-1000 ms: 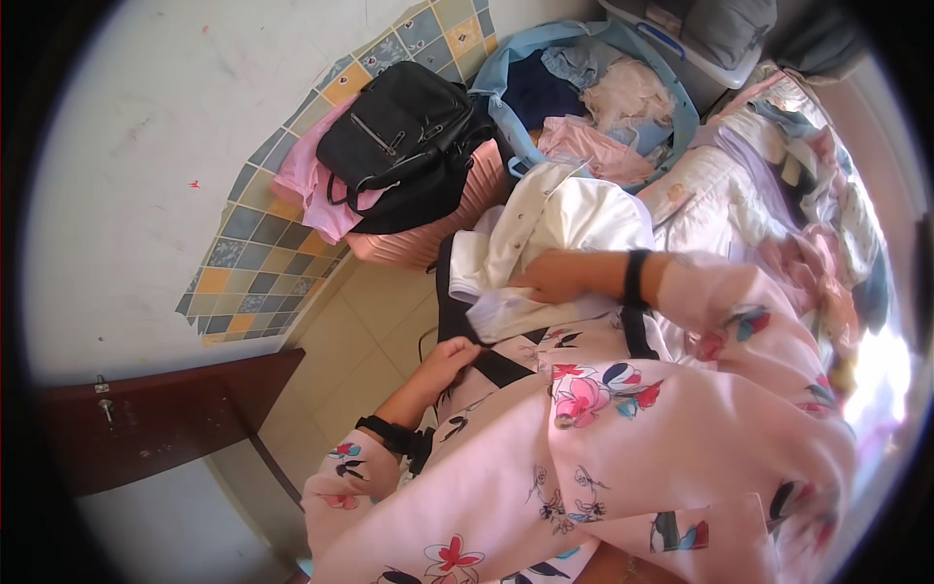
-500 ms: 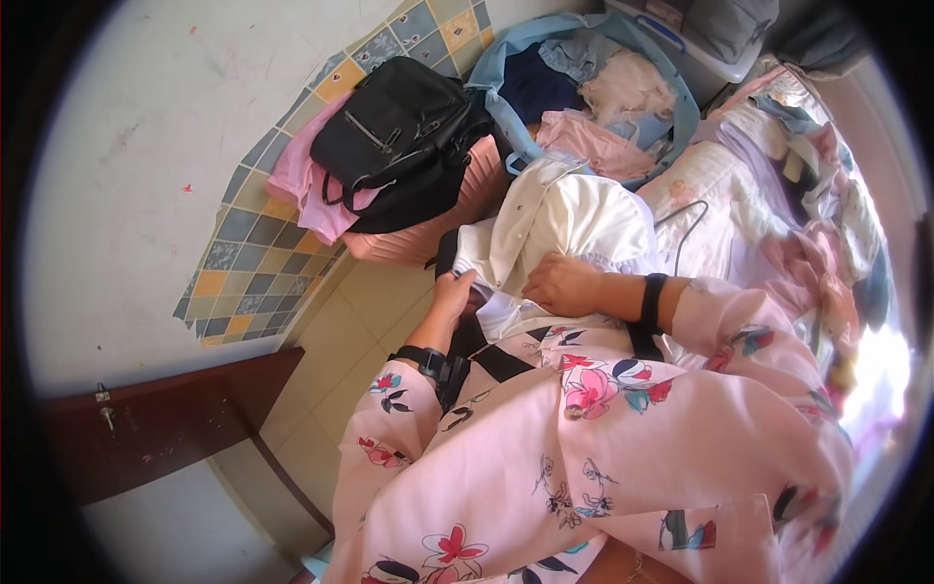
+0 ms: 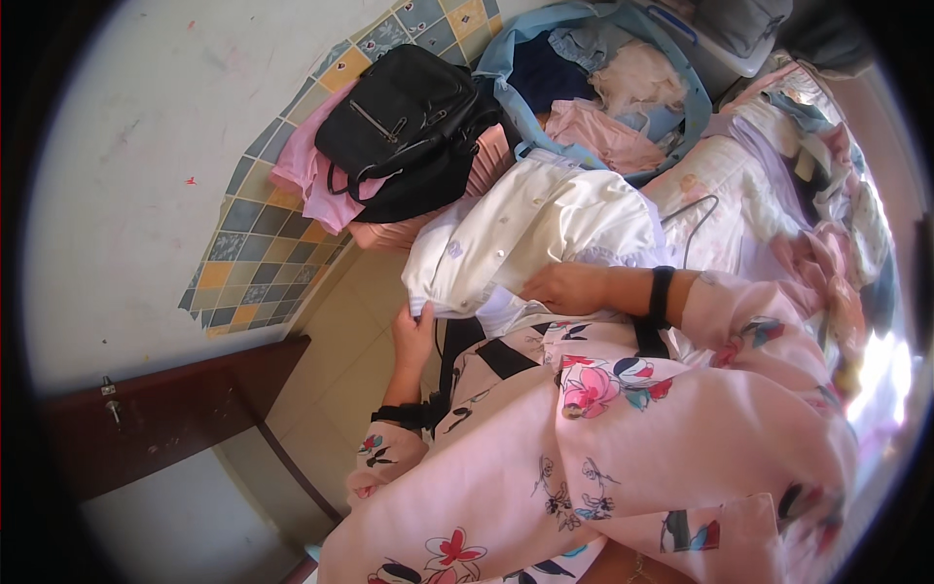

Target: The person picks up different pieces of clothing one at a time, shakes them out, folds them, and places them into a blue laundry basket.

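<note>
A cream-white garment (image 3: pixel 525 219) with a row of small snaps or buttons and a gathered edge lies spread across my lap. My left hand (image 3: pixel 413 336) pinches its left lower corner, the thumb on top of the cloth. Farther right, my right hand (image 3: pixel 566 288) is closed on the near edge of the same garment, with its fingertips partly buried in the folds. A thin dark wire hanger (image 3: pixel 700 214) pokes out beside the garment's right side, and most of it is hidden.
Beyond the garment stands a blue fabric basket (image 3: pixel 496 73) of clothes. Left of it, a black backpack (image 3: pixel 399 117) rests on a pink ribbed case (image 3: pixel 491 161) with pink cloth. More clothes (image 3: pixel 827 253) heap on the bed at right. A dark red wooden piece (image 3: pixel 175 419) stands lower left.
My left hand has moved left and slightly toward me, drawing the garment's left part out wide and flatter. My right hand stays nearly in place on the cloth.
</note>
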